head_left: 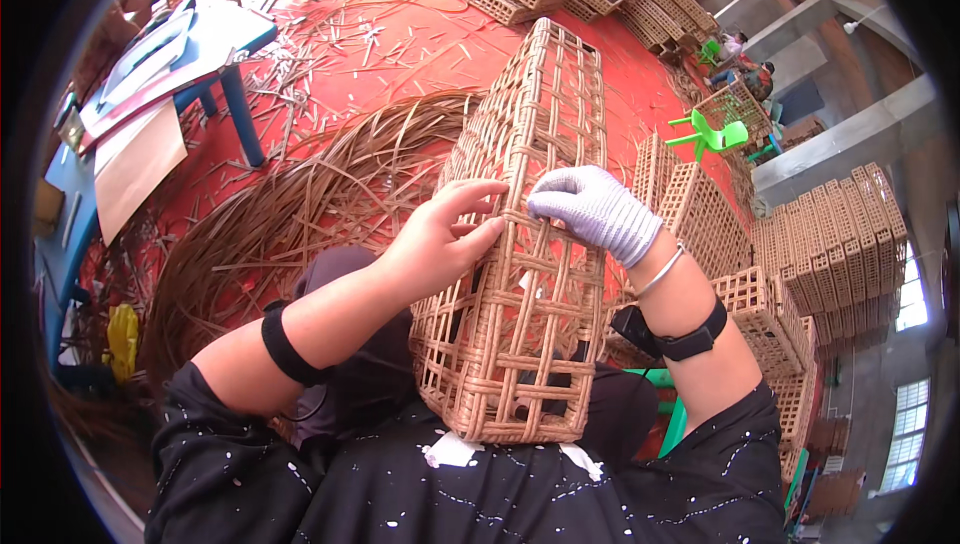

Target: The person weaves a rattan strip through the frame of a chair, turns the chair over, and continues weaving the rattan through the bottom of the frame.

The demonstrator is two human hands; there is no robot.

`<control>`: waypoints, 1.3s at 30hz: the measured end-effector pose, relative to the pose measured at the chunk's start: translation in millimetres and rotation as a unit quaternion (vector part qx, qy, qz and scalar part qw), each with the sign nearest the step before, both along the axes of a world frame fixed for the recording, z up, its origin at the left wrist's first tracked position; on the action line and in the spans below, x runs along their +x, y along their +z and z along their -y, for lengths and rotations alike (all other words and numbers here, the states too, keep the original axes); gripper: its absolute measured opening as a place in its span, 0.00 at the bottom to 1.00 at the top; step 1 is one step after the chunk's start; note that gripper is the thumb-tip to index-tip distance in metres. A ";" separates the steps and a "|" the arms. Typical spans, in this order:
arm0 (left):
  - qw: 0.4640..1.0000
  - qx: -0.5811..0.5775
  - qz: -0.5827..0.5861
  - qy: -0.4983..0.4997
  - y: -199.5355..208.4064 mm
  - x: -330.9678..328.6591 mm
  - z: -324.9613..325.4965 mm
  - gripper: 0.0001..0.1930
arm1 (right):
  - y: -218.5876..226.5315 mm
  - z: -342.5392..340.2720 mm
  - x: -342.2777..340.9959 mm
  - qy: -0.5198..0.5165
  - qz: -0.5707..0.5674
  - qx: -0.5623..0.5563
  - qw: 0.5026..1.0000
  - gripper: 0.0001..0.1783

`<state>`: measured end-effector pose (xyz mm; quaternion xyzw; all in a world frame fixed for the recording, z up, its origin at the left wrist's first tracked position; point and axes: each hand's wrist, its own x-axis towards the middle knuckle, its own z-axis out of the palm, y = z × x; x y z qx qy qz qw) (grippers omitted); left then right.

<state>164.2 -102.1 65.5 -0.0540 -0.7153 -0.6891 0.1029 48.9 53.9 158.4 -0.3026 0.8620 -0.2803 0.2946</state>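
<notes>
Head view: left hand point(440, 244) and right hand point(597, 208) straddle basket edge point(490, 329) beside open lattice point(545, 362).

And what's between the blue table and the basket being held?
In the head view, red floor and a curved heap of brown strips lie between them.

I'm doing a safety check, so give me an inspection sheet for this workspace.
Surface: red floor, littered
Work: woven basket, latticed, before the torso
Clutter: long brown strips piled left; pale scraps beyond
Hands: bare left hand, thumb and forefinger apart, and gloved right hand, both at the basket's edge; right grip unclear
Cables: nothing clearly seen
Surroundings: blue table left; green chair, stacked baskets right
</notes>
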 end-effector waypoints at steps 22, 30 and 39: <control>0.978 0.043 0.203 -0.003 15.1 -33.8 20.6 0.07 | -2.5 9.7 3.1 0.094 -0.102 -0.009 0.990 0.15; 0.976 0.054 0.204 -0.050 18.1 -29.3 24.1 0.11 | -3.1 7.8 10.0 0.108 -0.190 0.009 0.976 0.12; 0.961 0.178 0.208 -0.038 10.0 -26.7 25.2 0.10 | -27.4 -3.1 17.1 0.026 -0.308 -0.120 0.943 0.15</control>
